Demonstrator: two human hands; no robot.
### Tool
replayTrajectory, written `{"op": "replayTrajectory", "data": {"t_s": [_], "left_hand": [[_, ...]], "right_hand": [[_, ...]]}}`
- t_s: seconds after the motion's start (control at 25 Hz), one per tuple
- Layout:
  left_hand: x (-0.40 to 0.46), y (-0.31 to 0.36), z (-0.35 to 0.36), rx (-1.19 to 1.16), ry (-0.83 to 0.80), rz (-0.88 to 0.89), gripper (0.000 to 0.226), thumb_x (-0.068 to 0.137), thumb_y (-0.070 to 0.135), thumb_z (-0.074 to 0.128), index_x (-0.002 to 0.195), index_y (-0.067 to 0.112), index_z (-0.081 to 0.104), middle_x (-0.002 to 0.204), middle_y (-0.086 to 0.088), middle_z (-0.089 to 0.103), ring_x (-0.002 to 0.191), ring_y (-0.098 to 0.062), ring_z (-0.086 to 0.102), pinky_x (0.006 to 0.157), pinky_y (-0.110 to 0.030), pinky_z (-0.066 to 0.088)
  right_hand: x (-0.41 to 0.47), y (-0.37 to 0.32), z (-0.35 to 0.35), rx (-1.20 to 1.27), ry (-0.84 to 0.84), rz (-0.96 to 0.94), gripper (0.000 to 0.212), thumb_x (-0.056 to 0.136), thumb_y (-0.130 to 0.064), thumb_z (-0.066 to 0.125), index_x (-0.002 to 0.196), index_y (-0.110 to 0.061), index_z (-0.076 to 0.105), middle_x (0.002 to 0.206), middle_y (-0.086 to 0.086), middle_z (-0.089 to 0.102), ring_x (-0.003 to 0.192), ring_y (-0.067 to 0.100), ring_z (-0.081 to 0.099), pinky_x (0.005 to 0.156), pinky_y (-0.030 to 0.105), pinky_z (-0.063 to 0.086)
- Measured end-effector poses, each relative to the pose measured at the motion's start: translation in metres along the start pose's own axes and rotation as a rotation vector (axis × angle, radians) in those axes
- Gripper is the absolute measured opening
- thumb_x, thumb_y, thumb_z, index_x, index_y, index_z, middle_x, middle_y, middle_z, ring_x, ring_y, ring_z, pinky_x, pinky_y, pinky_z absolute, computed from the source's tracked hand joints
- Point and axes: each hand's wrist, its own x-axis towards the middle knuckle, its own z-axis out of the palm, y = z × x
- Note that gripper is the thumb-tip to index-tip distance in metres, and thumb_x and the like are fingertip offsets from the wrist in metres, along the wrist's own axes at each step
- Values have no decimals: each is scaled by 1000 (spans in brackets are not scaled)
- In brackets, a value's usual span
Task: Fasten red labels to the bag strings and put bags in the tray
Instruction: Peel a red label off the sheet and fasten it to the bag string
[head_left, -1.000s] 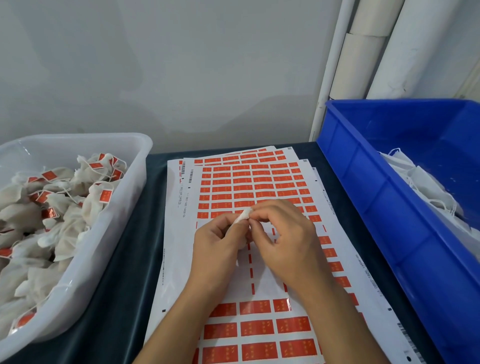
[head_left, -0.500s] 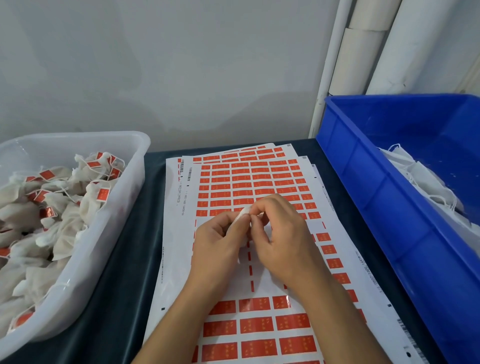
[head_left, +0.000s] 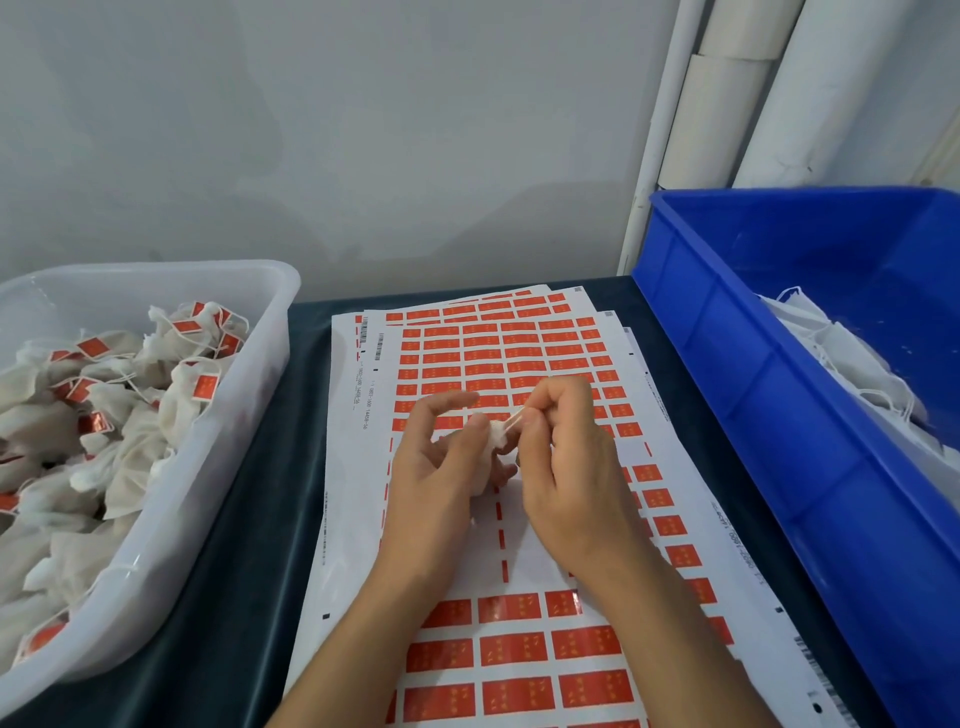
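My left hand (head_left: 436, 467) holds a small white bag (head_left: 491, 452) over the sheets of red labels (head_left: 519, 649), thumb pressed on its gathered top. The forefinger of that hand sticks out straight. My right hand (head_left: 566, 467) pinches the bag's string (head_left: 516, 419) just right of the gathered top and holds it taut. Most of the bag is hidden between my palms. No label shows on this string. The clear tray (head_left: 223, 467) at the left holds several white bags with red labels (head_left: 202, 387) on their strings.
A blue bin (head_left: 779, 415) at the right holds several white bags without labels (head_left: 852, 364). The label sheets lie stacked on a dark table (head_left: 249, 597) between tray and bin. A grey wall and white pipes (head_left: 711, 104) stand behind.
My hands have parted a little. The right hand has drawn the string out to the right of the bag top, and my left forefinger has lifted straight.
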Motion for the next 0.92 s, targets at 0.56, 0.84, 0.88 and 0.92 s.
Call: {"op": "replayTrajectory", "data": {"t_s": [0.56,0.84,0.88,0.92], "left_hand": [[-5,9,8,119,-184,61,22,105,37,58,93,41,75,81,10,73,78,-13,68,70,-16,56],[-5,10,9,211,-281,91,28,108,38,52,94,46,74,78,19,70,72,0,64,68,-14,53],[-5,11,10,208,-292,98,27,107,39,51,95,46,74,77,22,69,73,1,64,67,-15,51],[-6,12,11,202,-301,101,27,107,39,52,95,47,74,77,24,68,74,2,64,68,-15,49]], "right_hand": [[4,5,-7,-181,273,158,11,97,-53,30,98,-45,23,88,-30,49,72,3,64,59,14,51],[4,7,-7,-324,304,206,14,95,-57,22,98,-44,18,98,-13,58,71,6,62,58,19,51],[4,6,-6,-330,315,227,13,96,-55,23,97,-44,17,95,-15,56,67,4,60,55,15,45],[4,6,-5,-334,328,249,12,96,-53,22,98,-43,16,91,-16,54,64,1,58,53,12,40]]}}
